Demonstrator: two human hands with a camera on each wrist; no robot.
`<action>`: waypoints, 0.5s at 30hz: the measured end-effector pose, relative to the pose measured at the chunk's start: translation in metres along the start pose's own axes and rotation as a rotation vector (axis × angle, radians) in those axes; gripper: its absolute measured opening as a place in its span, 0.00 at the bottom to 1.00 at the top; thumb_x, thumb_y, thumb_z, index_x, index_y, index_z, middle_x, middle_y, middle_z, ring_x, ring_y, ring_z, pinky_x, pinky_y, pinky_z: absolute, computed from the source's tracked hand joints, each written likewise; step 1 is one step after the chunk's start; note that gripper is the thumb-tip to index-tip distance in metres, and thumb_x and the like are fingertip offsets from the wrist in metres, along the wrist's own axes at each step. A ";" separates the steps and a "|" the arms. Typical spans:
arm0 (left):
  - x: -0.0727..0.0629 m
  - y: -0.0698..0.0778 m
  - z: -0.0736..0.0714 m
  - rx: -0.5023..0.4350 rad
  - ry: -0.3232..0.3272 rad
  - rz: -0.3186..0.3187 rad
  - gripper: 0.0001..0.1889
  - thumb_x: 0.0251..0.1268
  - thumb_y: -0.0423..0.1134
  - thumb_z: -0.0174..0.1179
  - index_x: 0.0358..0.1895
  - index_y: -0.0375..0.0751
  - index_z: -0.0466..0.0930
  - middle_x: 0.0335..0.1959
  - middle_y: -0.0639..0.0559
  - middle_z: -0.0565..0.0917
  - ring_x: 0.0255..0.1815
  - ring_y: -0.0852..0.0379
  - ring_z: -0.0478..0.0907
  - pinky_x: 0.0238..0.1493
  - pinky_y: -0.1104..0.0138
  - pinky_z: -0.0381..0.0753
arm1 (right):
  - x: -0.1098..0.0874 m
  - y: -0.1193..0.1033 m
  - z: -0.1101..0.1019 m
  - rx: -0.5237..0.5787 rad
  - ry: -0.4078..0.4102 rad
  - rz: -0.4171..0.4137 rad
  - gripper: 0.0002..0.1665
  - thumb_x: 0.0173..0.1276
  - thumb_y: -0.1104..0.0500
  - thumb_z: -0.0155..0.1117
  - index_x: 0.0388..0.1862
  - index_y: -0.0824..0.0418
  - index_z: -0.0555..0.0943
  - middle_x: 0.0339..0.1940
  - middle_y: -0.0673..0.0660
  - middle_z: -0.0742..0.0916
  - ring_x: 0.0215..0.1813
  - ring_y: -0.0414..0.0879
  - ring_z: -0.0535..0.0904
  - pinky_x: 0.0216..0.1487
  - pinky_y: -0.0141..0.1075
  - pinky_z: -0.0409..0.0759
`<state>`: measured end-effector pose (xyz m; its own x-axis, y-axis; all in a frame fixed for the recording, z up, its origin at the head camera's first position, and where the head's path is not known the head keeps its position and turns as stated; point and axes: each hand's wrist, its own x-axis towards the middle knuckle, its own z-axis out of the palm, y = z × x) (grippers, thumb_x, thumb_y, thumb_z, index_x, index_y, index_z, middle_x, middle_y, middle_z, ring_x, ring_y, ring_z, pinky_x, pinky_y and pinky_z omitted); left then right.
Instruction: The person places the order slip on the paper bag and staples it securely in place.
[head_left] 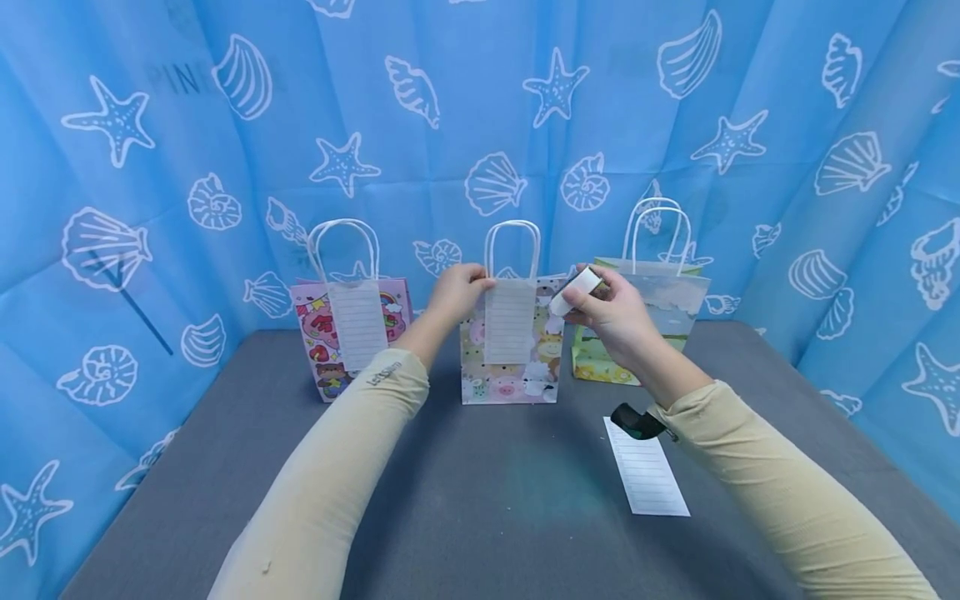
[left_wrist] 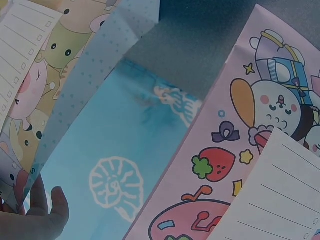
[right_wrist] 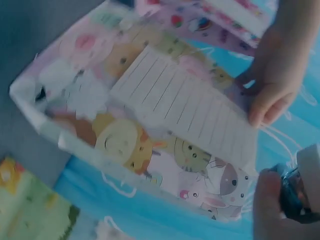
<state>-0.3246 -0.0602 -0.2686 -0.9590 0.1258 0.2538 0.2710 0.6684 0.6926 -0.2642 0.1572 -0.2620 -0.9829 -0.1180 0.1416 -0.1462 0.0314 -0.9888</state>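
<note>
A paper gift bag with cartoon animals (head_left: 547, 367) stands upright in the middle, with a lined paper slip (head_left: 510, 325) lying flat against its front at the top rim. My left hand (head_left: 459, 293) pinches the slip's upper left corner together with the bag's rim. At the rim's right end, my right hand (head_left: 617, 315) holds a small white-and-dark tool, stapler-like in shape (head_left: 577, 290); I cannot tell its exact kind. In the right wrist view the tool (right_wrist: 309, 175) is close to the bag's upper corner.
To the left stands a pink cartoon gift bag (head_left: 318, 333) with a lined slip (head_left: 358, 325) on its front. A green landscape gift bag (head_left: 675, 308) stands at the right. Another lined slip (head_left: 648, 475) lies on the grey table (head_left: 480, 517). A blue curtain (head_left: 465, 100) hangs behind.
</note>
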 end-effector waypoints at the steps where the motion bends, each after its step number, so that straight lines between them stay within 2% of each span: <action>1: 0.000 0.000 0.000 -0.001 0.002 0.001 0.12 0.74 0.41 0.54 0.33 0.38 0.76 0.33 0.47 0.78 0.33 0.54 0.69 0.35 0.64 0.69 | 0.003 -0.001 0.002 -0.050 -0.002 -0.020 0.34 0.73 0.62 0.59 0.73 0.68 0.58 0.59 0.63 0.74 0.56 0.50 0.74 0.55 0.39 0.78; 3: 0.001 -0.001 -0.001 0.000 0.003 0.005 0.12 0.74 0.41 0.54 0.33 0.37 0.76 0.33 0.47 0.78 0.33 0.53 0.69 0.36 0.64 0.69 | 0.010 -0.002 0.006 -0.150 -0.011 -0.069 0.33 0.70 0.64 0.63 0.69 0.70 0.63 0.59 0.66 0.76 0.55 0.50 0.76 0.56 0.42 0.77; 6: 0.001 -0.001 -0.002 0.001 0.002 0.006 0.11 0.74 0.41 0.54 0.36 0.37 0.78 0.34 0.47 0.79 0.34 0.53 0.70 0.37 0.63 0.71 | 0.022 -0.003 0.010 -0.268 -0.050 -0.166 0.30 0.66 0.66 0.66 0.64 0.70 0.67 0.55 0.66 0.80 0.50 0.47 0.79 0.54 0.41 0.78; 9: 0.001 -0.001 -0.001 0.006 0.001 0.009 0.11 0.74 0.41 0.54 0.38 0.37 0.80 0.36 0.47 0.80 0.34 0.54 0.71 0.38 0.62 0.72 | 0.034 -0.005 0.013 -0.320 -0.101 -0.257 0.30 0.64 0.68 0.67 0.63 0.69 0.68 0.51 0.65 0.82 0.46 0.45 0.80 0.49 0.38 0.80; 11: 0.002 -0.001 -0.001 0.002 0.001 0.012 0.11 0.74 0.41 0.54 0.39 0.36 0.81 0.36 0.46 0.80 0.34 0.53 0.71 0.38 0.62 0.72 | 0.042 -0.008 0.016 -0.337 -0.130 -0.280 0.30 0.65 0.67 0.67 0.64 0.69 0.68 0.51 0.65 0.82 0.46 0.46 0.80 0.47 0.38 0.80; 15: 0.003 -0.002 0.001 0.005 0.002 0.022 0.11 0.73 0.41 0.55 0.40 0.37 0.82 0.36 0.46 0.81 0.34 0.53 0.72 0.38 0.62 0.73 | 0.052 -0.010 0.023 -0.395 -0.169 -0.260 0.30 0.66 0.64 0.67 0.64 0.68 0.68 0.52 0.66 0.82 0.49 0.51 0.80 0.48 0.43 0.79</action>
<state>-0.3282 -0.0603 -0.2696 -0.9528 0.1388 0.2701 0.2913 0.6690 0.6838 -0.3117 0.1278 -0.2461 -0.8812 -0.3297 0.3388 -0.4473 0.3492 -0.8234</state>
